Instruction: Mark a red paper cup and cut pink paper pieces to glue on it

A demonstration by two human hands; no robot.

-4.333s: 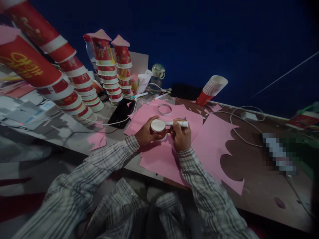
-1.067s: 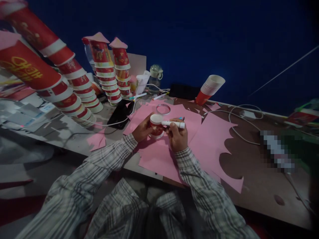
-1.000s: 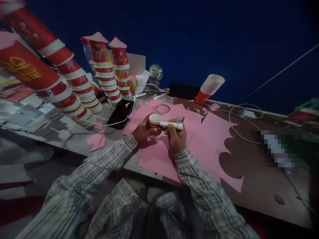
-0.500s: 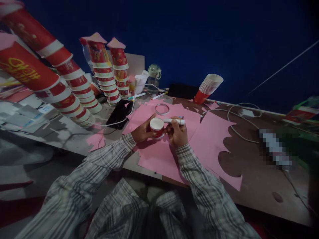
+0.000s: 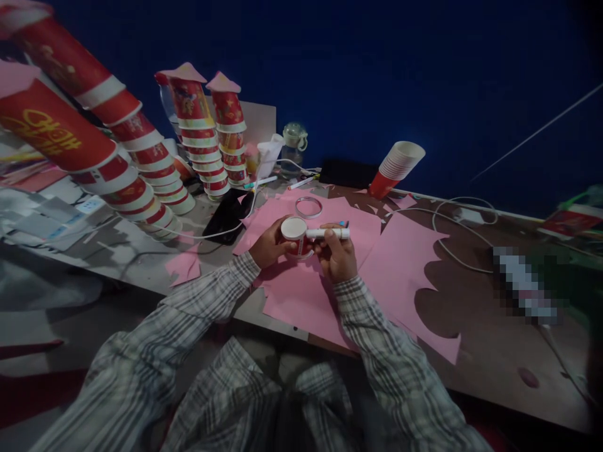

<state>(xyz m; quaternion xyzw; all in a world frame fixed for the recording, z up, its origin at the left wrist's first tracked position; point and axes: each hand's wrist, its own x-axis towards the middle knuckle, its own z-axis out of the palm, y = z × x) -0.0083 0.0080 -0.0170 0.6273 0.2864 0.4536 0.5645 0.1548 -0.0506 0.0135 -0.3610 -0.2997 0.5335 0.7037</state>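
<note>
My left hand (image 5: 269, 245) is wrapped around a red paper cup (image 5: 296, 246) from its left side. The cup's white round end faces up, and its lower rim is partly hidden by fingers. In my right hand (image 5: 338, 252) a white marker (image 5: 336, 233) lies almost level, pinched between thumb and fingers. Its left end meets the cup's side near the top edge. A small blue piece shows just behind the marker's right end. Both hands are over pink paper (image 5: 301, 295). Just beyond the cup, a clear ring (image 5: 308, 207) rests on the paper.
Tall towers of red cups (image 5: 191, 125) with pink cone tops stand at the left. A cup stack (image 5: 397, 168) leans at the back right. A black phone (image 5: 229, 216), a bottle (image 5: 294, 147), cut pink paper (image 5: 400, 270) and a white cable (image 5: 438, 232) lie around.
The cup has turned a little in my left hand and tilted slightly. The marker has shifted slightly and looks more level. The whole view has moved a little.
</note>
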